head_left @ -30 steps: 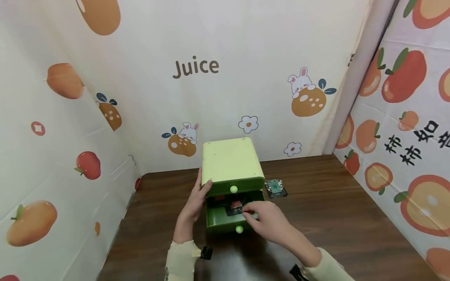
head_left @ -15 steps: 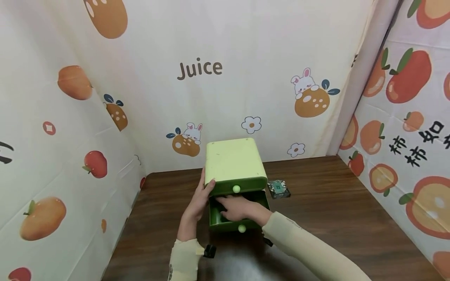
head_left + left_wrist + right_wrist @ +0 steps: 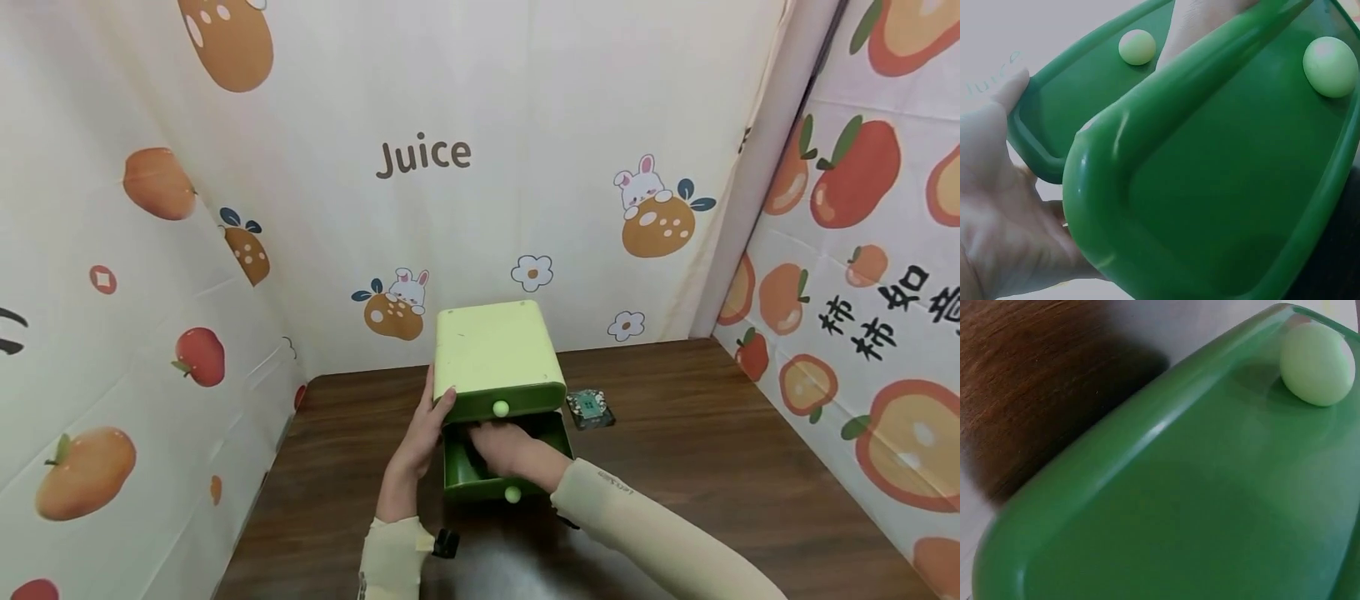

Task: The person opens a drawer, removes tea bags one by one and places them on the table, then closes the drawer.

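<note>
- Dark wood grain is seen on the worktop (image 3: 697, 433), which is backed by a curtain (image 3: 480, 217) printed with fruit.
- Near the curtain a pale green cabinet (image 3: 498, 350) is set; its upper drawer (image 3: 468, 407) looks closed, and its lower drawer (image 3: 480, 490) is pulled out.
- By the left grip (image 3: 420, 435) the cabinet's left side is held, with the thumb at the upper drawer's front corner and the fingers along the side wall.
- The right grip (image 3: 506, 445) is lowered into the lower drawer; its fingertips are hidden, so how far it is open, and whether anything is held, cannot be told. In the right wrist view mainly the lower drawer's front and knob (image 3: 1316, 365) are shown.
- Just beside the cabinet's right side, a circuit board (image 3: 590, 408) is laid on the worktop.
- For a good reach, the cabinet is best braced firmly from the left, so that it is not slid or tipped.
- Knuckles should be kept low under the upper drawer, and the lower drawer's rim should not be leaned on, since it might be tilted.
</note>
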`<state>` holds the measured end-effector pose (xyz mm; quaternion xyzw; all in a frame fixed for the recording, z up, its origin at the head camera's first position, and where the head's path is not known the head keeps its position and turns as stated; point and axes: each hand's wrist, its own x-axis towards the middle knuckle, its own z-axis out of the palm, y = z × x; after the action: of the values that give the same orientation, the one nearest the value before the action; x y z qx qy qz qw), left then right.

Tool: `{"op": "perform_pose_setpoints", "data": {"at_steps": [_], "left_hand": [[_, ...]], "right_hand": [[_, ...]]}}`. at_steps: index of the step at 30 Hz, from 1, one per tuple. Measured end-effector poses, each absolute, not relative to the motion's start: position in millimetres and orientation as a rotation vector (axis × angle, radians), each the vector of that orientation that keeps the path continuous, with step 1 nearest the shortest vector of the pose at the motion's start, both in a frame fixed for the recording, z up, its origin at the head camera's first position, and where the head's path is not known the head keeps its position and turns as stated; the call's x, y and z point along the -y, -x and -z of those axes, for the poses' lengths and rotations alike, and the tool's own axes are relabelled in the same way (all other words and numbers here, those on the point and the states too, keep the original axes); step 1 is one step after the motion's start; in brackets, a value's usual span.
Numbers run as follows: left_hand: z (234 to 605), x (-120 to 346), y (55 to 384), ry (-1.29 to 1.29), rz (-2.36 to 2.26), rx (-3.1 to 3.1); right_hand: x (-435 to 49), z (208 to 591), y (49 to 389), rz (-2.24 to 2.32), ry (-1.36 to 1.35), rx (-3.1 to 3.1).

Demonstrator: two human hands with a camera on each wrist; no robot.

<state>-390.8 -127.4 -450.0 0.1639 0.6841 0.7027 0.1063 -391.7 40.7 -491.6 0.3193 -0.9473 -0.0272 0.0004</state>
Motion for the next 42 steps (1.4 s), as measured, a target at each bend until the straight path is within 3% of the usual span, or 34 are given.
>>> {"op": "perform_pose_setpoints", "data": {"at_steps": [7, 15, 24, 33, 42], "left_hand": [[467.9, 123.8, 401.2, -0.481, -2.080, -2.015], [489.0, 116.6, 411.2, -0.494, -2.111, -2.064], [490.1, 113.3, 407.0, -0.447, -2.113, -2.075], [489.0, 112.3, 407.5, -0.455, -2.100, -2.031], [462.4, 124.6, 396.0, -0.467, -2.074, -2.037]], "right_hand": [[-48.3, 492.3, 392.5, 0.092, -1.031, 2.935], [-60.7, 473.7, 385.7, -0.203, -1.204, 2.965], [-79.0, 443.5, 361.8, -0.300, -1.296, 2.992], [-128.3, 418.8, 338.8, -0.480, -1.352, 3.023], [-160.8, 397.7, 326.8, -0.654, -1.406, 2.961]]}}
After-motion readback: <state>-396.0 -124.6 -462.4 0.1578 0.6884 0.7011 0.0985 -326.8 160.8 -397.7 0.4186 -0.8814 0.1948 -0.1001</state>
